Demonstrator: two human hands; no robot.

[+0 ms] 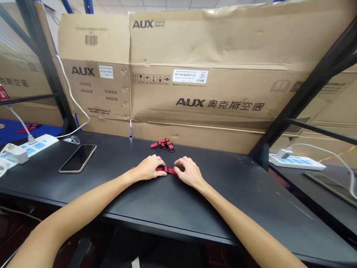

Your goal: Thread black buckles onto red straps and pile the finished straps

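A red webbing strap (171, 171) with a black buckle lies across the black table in front of me. My left hand (148, 168) is closed over its left part, thumb and fingers at the buckle. A short red end shows beyond the left wrist side. My right hand (189, 173) has curled fingers, with thumb and fingertips at the strap's right end; what lies under the palm is hidden. Just behind both hands rests a second, bunched red strap (163, 143) with black buckles.
On the black table (223, 198), a phone (78, 158) lies left of my hands. A white power strip (39, 144) with cables is at the left edge, another power strip (297, 162) at the right. Cardboard panels (228, 46) stand behind, between dark metal frame bars (312, 80).
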